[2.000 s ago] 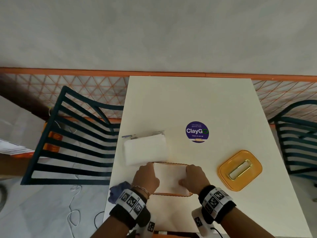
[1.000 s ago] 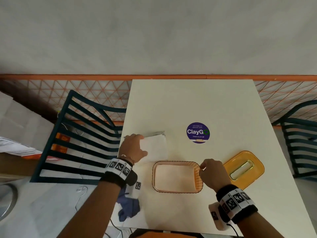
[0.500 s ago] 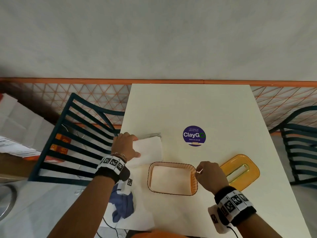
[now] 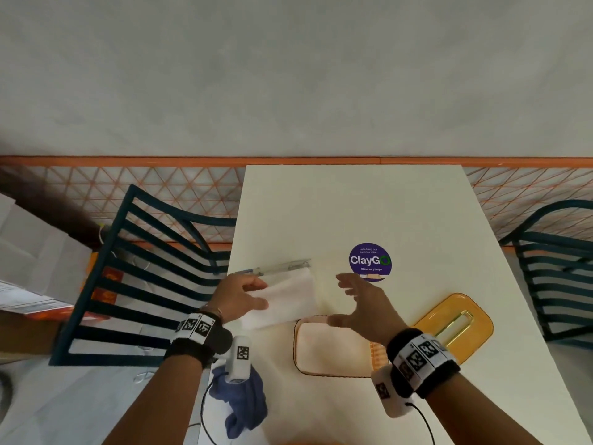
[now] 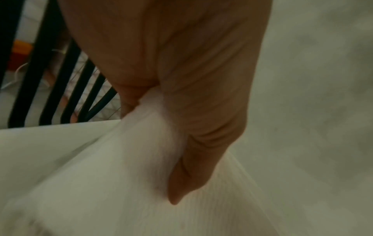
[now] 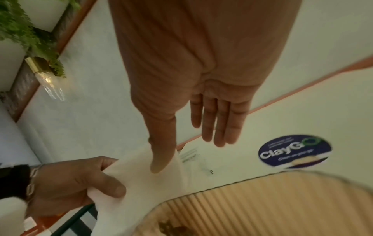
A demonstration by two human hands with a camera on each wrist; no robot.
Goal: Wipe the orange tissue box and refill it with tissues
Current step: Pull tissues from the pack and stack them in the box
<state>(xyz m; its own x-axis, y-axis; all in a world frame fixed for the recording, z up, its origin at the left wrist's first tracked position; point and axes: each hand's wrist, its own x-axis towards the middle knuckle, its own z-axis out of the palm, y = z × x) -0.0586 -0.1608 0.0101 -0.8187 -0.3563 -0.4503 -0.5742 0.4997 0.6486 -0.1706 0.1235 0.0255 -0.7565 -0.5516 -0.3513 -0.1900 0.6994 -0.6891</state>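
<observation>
The orange tissue box point(image 4: 333, 370) stands open on the white table, with white tissues lying inside it. Its orange lid point(image 4: 455, 326) with a slot lies to the right of it. My left hand point(image 4: 240, 297) grips a stack of white tissues point(image 4: 288, 297) by its left end, thumb on top, lifted just left of the box's far corner. In the left wrist view the thumb point(image 5: 193, 159) presses into the tissue stack point(image 5: 131, 175). My right hand point(image 4: 359, 303) hovers open over the box's far edge, fingers spread toward the stack. In the right wrist view its fingers point(image 6: 218, 121) are straight.
A blue cloth point(image 4: 240, 403) hangs at the table's near left edge. An empty clear wrapper point(image 4: 276, 268) lies beyond the stack. A purple ClayGo sticker point(image 4: 370, 261) is stuck on the table. Dark slatted chairs point(image 4: 144, 268) stand on both sides.
My left hand went from the box to the tissue stack and lifted it. My right hand let go of the box's right rim and moved up, open, toward the stack.
</observation>
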